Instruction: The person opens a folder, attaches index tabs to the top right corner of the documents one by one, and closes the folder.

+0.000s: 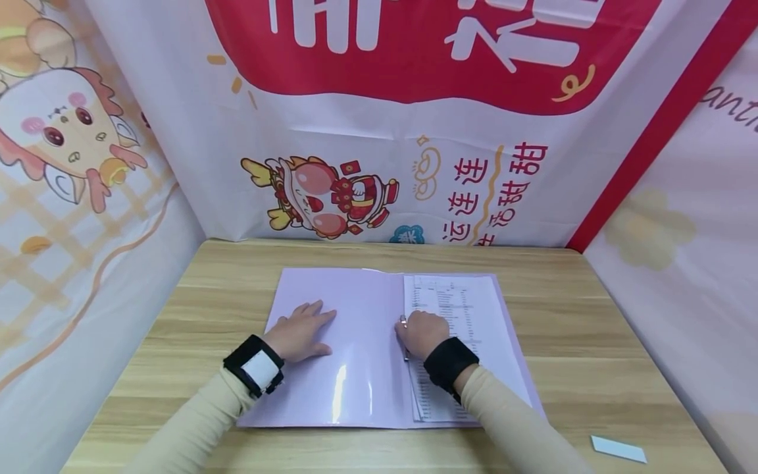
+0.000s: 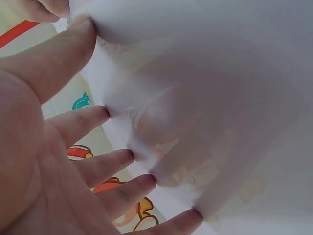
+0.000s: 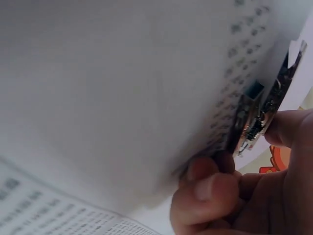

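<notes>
A lilac folder (image 1: 367, 349) lies opened flat on the table, its glossy left cover bare. My left hand (image 1: 299, 334) rests on that cover with fingers spread; in the left wrist view the fingertips (image 2: 146, 181) press against its surface. Printed sheets (image 1: 474, 299) lie in the right half. Along their inner edge, by the spine, runs a metal clip (image 3: 281, 90). My right hand (image 1: 425, 334) grips this clip, thumb on one side and curled fingers on the other. Most of the clip is hidden under the hand in the head view.
A small light-blue flat strip (image 1: 618, 449) lies on the wooden table (image 1: 592, 355) at the front right. Printed cloth hangs (image 1: 355, 118) behind the table and at both sides. Black bands (image 1: 451, 365) circle both wrists.
</notes>
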Demonstrator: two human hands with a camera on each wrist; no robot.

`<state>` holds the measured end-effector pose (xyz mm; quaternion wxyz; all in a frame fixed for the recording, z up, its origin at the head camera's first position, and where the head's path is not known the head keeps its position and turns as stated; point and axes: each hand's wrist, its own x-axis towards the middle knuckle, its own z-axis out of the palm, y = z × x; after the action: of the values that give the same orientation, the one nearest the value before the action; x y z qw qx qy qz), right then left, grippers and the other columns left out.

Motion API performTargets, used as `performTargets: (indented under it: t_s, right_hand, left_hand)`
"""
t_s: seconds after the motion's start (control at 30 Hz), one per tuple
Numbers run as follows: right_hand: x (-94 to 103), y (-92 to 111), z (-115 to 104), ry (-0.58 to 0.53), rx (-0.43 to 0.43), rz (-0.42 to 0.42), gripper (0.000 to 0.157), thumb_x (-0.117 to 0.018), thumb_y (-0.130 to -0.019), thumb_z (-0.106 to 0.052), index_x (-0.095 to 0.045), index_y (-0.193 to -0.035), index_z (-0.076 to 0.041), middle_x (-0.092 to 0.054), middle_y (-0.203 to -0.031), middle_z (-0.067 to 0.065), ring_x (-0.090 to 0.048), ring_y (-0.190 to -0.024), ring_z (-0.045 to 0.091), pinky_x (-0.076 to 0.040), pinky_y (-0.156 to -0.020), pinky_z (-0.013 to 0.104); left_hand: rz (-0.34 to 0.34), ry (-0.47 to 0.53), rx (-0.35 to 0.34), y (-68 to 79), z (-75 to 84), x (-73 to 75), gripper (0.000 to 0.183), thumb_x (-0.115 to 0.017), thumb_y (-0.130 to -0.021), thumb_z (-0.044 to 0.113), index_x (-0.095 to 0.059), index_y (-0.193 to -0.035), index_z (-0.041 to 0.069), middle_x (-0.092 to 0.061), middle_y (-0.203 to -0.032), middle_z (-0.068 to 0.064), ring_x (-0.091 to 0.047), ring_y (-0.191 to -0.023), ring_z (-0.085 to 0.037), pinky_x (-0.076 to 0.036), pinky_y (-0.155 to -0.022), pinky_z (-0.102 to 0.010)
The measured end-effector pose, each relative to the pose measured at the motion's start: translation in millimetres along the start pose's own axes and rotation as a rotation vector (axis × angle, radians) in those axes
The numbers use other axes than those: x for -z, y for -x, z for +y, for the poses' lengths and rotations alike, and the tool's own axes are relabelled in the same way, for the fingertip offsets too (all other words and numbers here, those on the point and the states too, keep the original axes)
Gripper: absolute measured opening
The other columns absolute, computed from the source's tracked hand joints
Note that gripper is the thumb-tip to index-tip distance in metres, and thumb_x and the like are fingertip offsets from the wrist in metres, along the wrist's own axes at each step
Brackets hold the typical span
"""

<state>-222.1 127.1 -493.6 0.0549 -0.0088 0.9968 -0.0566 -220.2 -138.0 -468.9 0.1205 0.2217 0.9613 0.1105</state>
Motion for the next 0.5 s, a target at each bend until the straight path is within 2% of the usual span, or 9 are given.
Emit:
performTargets:
  t_s: [0.23,0.37,0.5]
  right_hand:
    - [-9.7,5,3,-0.020,0.073,0.095,0.051,-0.048,-0.092,-0.047,-0.049,-0.057,-0.010,-0.049,-0.054,0.005,-0.047,-0.046,0.020,-0.038,-0.041,0.037]
    - [-11.9,16,0,-0.033,0.083,0.056,0.050,-0.048,-0.091,-0.050,-0.050,-0.062,-0.010,-0.049,-0.057,0.005,-0.047,-0.048,0.021,-0.038,-0.042,0.037]
    - [-10.1,30,-5,-0.058,0.091,-0.025,0.050,-0.047,-0.090,-0.053,-0.053,-0.070,-0.008,-0.050,-0.061,0.006,-0.047,-0.051,0.021,-0.038,-0.045,0.036]
  left_hand:
    - [0.000,-0.009,0.002,6.0,-5.3,-7.0,0.075,-0.070,-0.080,0.045,-0.041,-0.142,0.015,-0.028,-0.149,-0.020,-0.026,-0.134,-0.045,-0.030,-0.090,-0.072]
    - [0.013,-0.023,-0.020,17.5,-7.7,-8.9,0.075,-0.070,-0.079,0.045,-0.042,-0.142,0.015,-0.028,-0.149,-0.020,-0.027,-0.133,-0.044,-0.031,-0.089,-0.072]
    - [0.005,-0.024,-0.037,33.1,-7.7,-6.4,0.075,-0.071,-0.079,0.043,-0.042,-0.141,0.014,-0.029,-0.148,-0.022,-0.028,-0.132,-0.046,-0.032,-0.087,-0.072]
